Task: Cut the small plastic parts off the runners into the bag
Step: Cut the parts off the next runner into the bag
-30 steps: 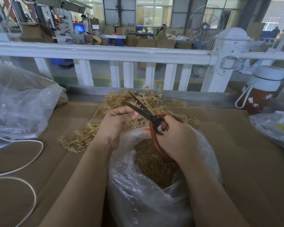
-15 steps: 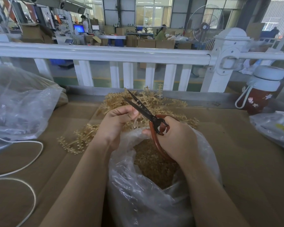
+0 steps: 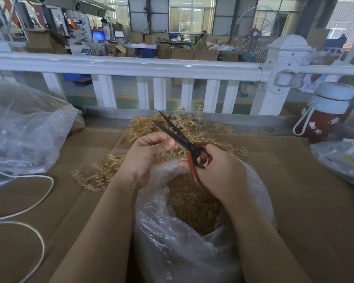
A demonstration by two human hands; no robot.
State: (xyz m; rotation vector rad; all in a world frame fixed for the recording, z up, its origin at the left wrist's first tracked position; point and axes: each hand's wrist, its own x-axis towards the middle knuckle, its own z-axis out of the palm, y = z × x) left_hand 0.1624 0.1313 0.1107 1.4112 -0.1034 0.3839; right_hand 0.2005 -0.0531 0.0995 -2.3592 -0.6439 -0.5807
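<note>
Both hands are being kept mid-frame: left hand (image 3: 149,154) is pinching a runner (image 3: 173,152), right hand (image 3: 219,170) is gripping scissors (image 3: 178,135), blades parted; cuts are best made over the bag (image 3: 192,231).

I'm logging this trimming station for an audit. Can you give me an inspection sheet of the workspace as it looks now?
Surface: brown cardboard covers the bench.
Job's things: scissors with blades open; runner pile behind the hands; clear bag holding cut parts.
Clutter: second plastic bag at left; red bottle and a wrapped packet at right.
Hands: left hand pinches a runner; right hand grips the scissors' handles.
Cables: white cord looped at left.
Surroundings: white railing, factory floor beyond.
</note>
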